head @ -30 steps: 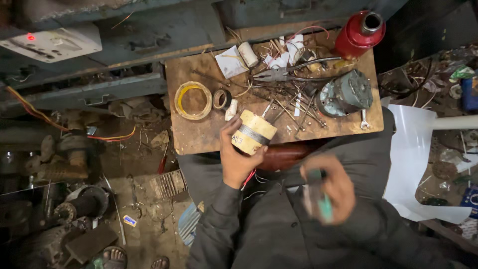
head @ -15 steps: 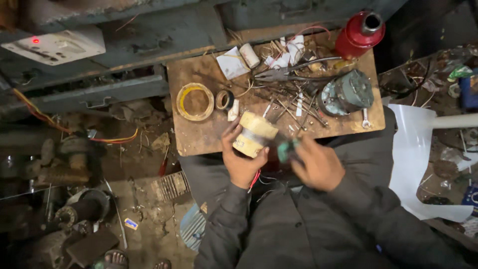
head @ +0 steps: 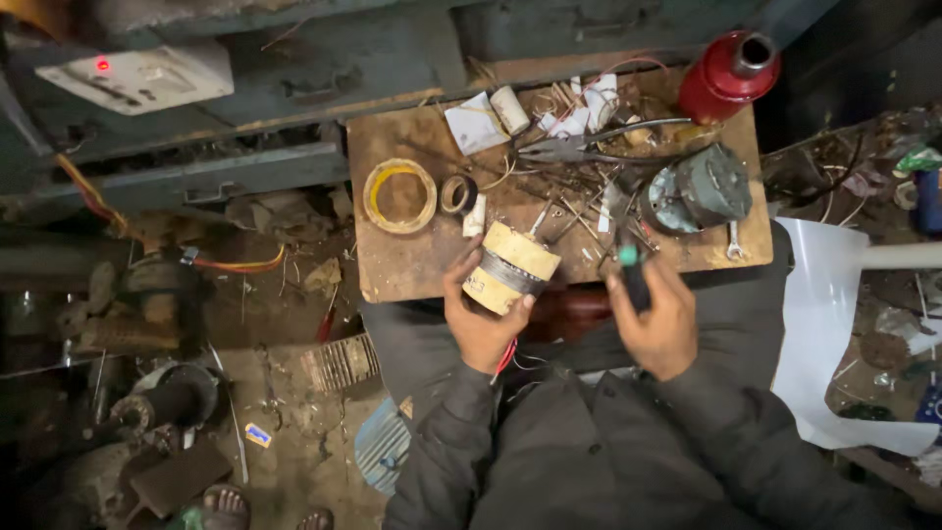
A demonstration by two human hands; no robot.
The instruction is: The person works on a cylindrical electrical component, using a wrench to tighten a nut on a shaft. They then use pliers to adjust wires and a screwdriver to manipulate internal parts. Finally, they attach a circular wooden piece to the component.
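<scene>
While the left hand (head: 481, 319) grips a cream cylindrical motor core (head: 510, 267) over the wooden board (head: 412, 260), the right hand (head: 655, 319), just beside it, closes round a dark green-tipped tool (head: 631, 270). Step: tool work on the core; precise tip placement needed.

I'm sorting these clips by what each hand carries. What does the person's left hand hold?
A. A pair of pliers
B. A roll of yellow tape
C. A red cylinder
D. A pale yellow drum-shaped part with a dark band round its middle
D: the left hand grips the pale yellow drum-shaped part at the near edge of the wooden board, while the right hand holds a small dark tool with a green tip.
</scene>
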